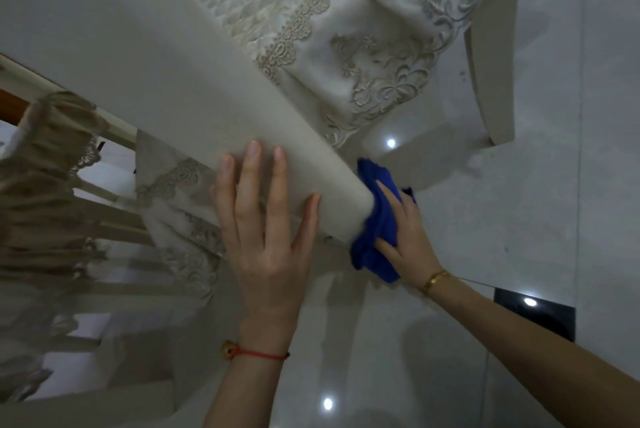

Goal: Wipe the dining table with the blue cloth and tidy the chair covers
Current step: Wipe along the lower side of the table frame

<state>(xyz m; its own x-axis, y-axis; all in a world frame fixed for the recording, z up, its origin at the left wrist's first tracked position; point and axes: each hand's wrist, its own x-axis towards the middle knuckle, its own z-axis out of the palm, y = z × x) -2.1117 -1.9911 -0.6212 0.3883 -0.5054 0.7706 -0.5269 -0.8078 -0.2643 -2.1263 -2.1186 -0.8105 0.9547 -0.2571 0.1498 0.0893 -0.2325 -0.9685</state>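
Head view, looking down over a corner of the dining table [114, 57]. Two chairs are standing close against the table: one along the far edge, its lace-trimmed chair cover [349, 57] draping over the seat and its pale chair leg [488, 81] resting on the glossy tiled floor [540, 219]; another at the left, its ruffled, lace-edged cover [52, 185] appearing blurred and lying partly under the table edge. Ceiling lights are reflecting as bright spots on the floor, and a dark inset tile [535, 315] is showing at the right.

The left hand [266, 237] is lying flat on the tabletop near the corner, fingers spread wide and holding nothing; a red string bracelet [256, 353] is circling its wrist. The right hand [405, 240], wearing a gold bracelet [434, 280], is pressing the blue cloth [375, 230] against the rounded corner of the table, fingers laid over it. The cloth is deep blue, bunched and folded, wrapping around the corner edge and hanging partly below it. The tabletop is appearing plain, matte and cream-coloured.
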